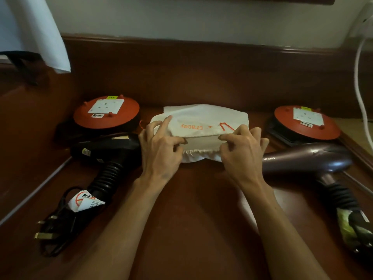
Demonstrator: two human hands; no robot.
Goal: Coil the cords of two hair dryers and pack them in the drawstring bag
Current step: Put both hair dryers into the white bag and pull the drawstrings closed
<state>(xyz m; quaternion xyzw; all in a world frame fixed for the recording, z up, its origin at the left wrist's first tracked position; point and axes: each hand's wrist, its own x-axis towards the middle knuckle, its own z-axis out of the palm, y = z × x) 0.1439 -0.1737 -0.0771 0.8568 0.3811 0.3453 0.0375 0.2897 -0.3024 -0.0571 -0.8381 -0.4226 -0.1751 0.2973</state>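
A white drawstring bag (pixel 203 122) with orange lettering lies folded in the middle of the wooden table (pixel 197 209). My left hand (pixel 161 150) pinches its left edge and my right hand (pixel 242 152) pinches its right edge, thumbs on the fold. A black hair dryer (pixel 107 150) lies left of the bag, its black cord (pixel 58 223) bundled near the front left with a plug and a white tag. On the right lies a purple hair dryer (pixel 306 158), its handle pointing to the front right, where its cord end is wrapped in something yellowish.
Two round orange extension reels stand at the back, one at the left (pixel 107 112) and one at the right (pixel 306 122). A white cable (pixel 360 81) hangs down the wall at the far right. A raised wooden ledge (pixel 201 47) runs behind the table.
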